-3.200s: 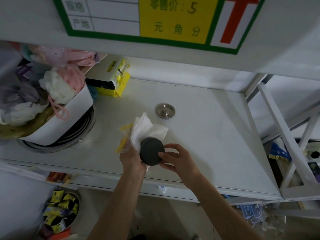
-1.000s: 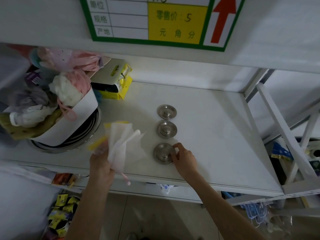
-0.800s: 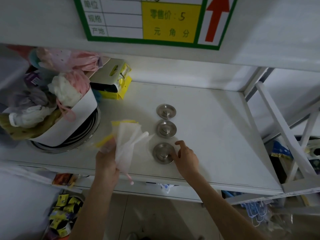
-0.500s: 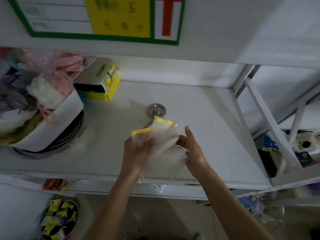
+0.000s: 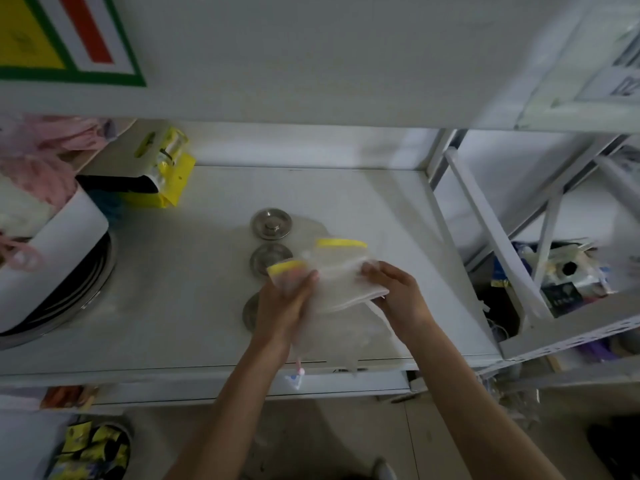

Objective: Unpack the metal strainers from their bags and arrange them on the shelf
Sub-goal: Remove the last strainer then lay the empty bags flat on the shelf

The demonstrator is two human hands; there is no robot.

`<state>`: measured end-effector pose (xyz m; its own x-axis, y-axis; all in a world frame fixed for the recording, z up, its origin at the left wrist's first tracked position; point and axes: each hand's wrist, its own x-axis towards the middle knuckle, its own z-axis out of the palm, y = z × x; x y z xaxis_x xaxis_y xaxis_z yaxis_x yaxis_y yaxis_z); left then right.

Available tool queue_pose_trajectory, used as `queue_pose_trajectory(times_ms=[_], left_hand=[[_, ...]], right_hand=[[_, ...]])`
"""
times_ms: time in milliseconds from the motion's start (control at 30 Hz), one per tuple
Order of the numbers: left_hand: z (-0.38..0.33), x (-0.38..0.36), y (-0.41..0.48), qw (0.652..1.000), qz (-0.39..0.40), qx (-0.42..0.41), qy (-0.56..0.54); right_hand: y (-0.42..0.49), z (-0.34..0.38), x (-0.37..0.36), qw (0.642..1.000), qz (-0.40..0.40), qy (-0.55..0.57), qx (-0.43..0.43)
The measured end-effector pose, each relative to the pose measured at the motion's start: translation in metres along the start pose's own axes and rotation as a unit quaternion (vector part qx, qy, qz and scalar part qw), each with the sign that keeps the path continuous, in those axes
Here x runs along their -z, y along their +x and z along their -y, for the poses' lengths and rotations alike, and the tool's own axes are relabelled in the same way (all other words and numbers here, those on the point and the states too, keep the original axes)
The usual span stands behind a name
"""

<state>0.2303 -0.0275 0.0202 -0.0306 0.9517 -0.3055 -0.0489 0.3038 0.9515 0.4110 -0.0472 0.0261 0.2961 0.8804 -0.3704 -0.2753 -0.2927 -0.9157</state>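
Observation:
Three round metal strainers stand in a front-to-back line on the white shelf (image 5: 381,209). The far strainer (image 5: 271,223) is in full view, the middle strainer (image 5: 268,258) is partly behind the bags, and the near strainer (image 5: 251,311) is mostly hidden by my left hand. Both hands hold a bunch of empty clear bags with yellow tops (image 5: 337,275) just above the shelf. My left hand (image 5: 287,301) grips their left end. My right hand (image 5: 398,292) grips their right end.
A white tub of pink and white cloth items (image 5: 41,216) sits on round metal pans (image 5: 69,299) at the left. Yellow packets (image 5: 162,174) lie at the back left. A white frame with clutter (image 5: 561,271) stands to the right. A price sign (image 5: 69,39) hangs above.
My right hand set the third strainer down at the front of the line, let go, then joined my left hand on the empty bags. The view has swung left and closer.

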Motion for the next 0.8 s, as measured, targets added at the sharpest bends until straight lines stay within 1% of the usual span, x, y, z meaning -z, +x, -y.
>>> queue_pose_trajectory(times_ms=[67,133,233,333,433,533,600,667,733,800], left_hand=[[0.004,0.006,0.000,0.999,0.001,0.017,-0.028],[0.004,0.014,-0.002,0.998,0.001,0.022,-0.059],[0.002,0.028,-0.003,0.997,0.021,0.006,-0.072],[0.003,0.039,-0.003,0.997,0.020,0.009,-0.072],[0.005,0.045,-0.003,0.998,0.022,0.005,-0.058],[0.009,0.052,-0.003,0.998,0.029,-0.004,-0.056],[0.010,0.054,-0.003,0.999,0.021,0.000,-0.048],[0.012,0.054,-0.002,0.999,0.010,0.003,-0.044],[0.011,0.049,0.000,0.998,0.003,0.011,-0.057],[0.010,0.044,0.001,0.997,0.011,0.009,-0.071]], right_hand=[[0.016,0.004,0.003,1.000,-0.015,0.022,-0.005],[0.039,0.008,0.001,1.000,-0.023,0.008,0.001],[0.084,0.011,-0.015,0.999,-0.011,-0.042,0.022],[0.125,0.009,-0.035,0.993,0.007,-0.105,0.050],[0.158,-0.002,-0.043,0.983,-0.002,-0.178,0.052],[0.177,-0.014,-0.044,0.954,-0.066,-0.287,0.062],[0.179,-0.017,-0.046,0.925,-0.114,-0.354,0.069],[0.174,-0.018,-0.049,0.897,-0.139,-0.413,0.080],[0.168,-0.019,-0.048,0.872,-0.147,-0.457,0.100],[0.156,-0.018,-0.045,0.853,-0.177,-0.468,0.150]])
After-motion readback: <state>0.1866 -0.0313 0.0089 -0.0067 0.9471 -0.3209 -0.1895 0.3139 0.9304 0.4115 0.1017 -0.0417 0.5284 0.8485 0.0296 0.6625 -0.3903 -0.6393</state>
